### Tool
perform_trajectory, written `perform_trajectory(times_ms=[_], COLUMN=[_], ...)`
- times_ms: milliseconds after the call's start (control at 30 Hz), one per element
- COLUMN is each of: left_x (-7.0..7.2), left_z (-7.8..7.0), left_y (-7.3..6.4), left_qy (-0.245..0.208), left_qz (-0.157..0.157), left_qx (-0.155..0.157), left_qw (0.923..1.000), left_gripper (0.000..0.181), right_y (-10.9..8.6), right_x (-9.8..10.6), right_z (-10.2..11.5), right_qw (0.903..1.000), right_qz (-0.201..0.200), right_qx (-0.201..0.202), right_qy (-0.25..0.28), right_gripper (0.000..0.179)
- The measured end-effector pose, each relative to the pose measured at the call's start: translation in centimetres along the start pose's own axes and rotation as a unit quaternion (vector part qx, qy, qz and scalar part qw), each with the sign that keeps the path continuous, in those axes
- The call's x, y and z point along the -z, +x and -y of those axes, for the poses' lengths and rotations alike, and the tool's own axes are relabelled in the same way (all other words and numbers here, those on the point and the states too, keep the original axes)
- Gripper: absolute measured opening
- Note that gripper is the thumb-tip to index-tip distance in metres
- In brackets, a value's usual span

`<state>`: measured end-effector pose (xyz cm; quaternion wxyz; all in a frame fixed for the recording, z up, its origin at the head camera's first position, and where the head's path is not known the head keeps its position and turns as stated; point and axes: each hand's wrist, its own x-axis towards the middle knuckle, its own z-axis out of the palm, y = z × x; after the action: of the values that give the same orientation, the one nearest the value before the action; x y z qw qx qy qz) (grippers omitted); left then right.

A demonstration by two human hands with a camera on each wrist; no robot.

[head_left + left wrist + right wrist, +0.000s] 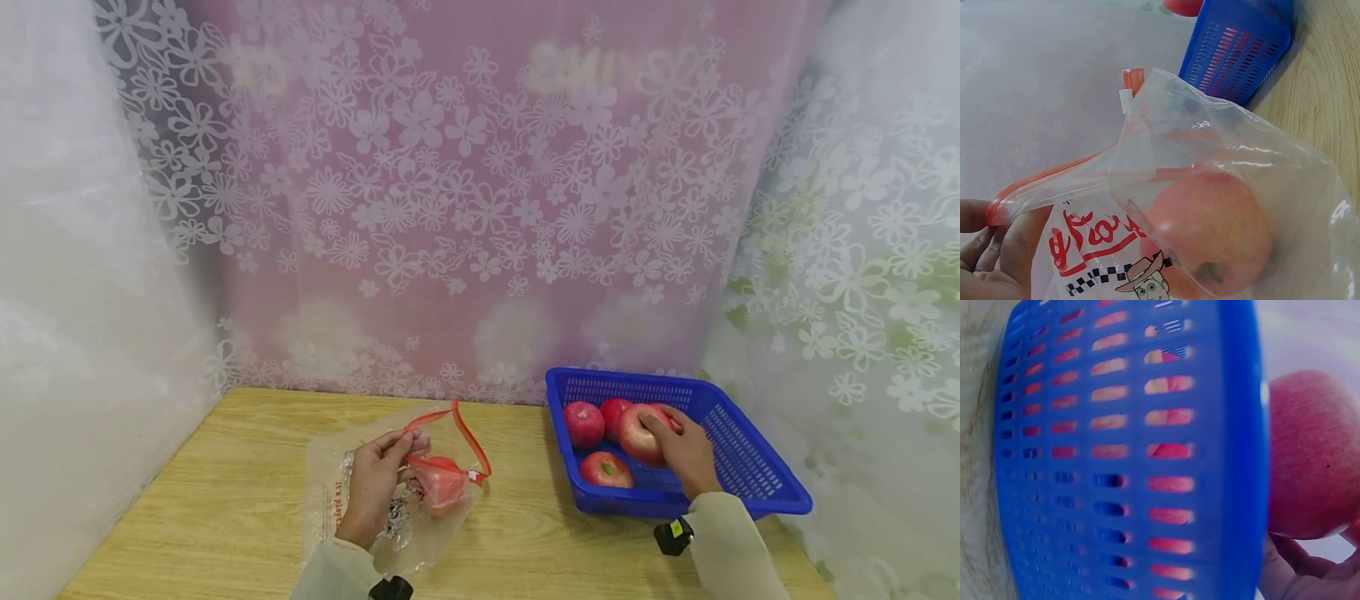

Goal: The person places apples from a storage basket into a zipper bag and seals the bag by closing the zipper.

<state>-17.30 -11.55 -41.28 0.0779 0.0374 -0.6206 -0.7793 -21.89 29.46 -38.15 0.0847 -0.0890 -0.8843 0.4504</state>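
Observation:
My left hand (373,487) pinches the orange zip edge of a clear plastic zip bag (1297,169), whose mouth stands open. One apple (1210,231) lies inside the bag, showing through the printed film. At the right, my right hand (692,457) grips a pale red apple (639,435) above the blue plastic basket (630,504). In the right wrist view that apple (1313,456) is beyond the basket's rim, with fingers beneath it. Below and beside it in the basket lie several more red apples (583,425), partly hidden by the held one.
Both the bag and the basket rest on a light wood-grain table (517,533). A pink flowered curtain (465,208) hangs behind the table, and pale sheets (862,292) close in both sides.

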Motion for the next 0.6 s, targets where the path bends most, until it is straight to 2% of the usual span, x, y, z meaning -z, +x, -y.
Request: perform_trajectory(times_ms=[400, 600], left_x=[0.1, 0.1], left_z=[-0.1, -0.2], left_y=[-0.1, -0.1], left_qy=[-0.003, -0.005], left_qz=[0.002, 0.0], left_qx=[-0.001, 0.0], left_qw=[1.0, 1.0], left_gripper=[0.029, 0.028], right_y=[-0.3, -0.5], right_x=[-0.5, -0.7], right_z=[0.9, 1.8], right_qw=[0.9993, 0.9994], right_qz=[-0.026, -0.022], right_qx=[0.023, 0.023], right_qy=[-0.011, -0.014], right_gripper=[0.074, 0.076])
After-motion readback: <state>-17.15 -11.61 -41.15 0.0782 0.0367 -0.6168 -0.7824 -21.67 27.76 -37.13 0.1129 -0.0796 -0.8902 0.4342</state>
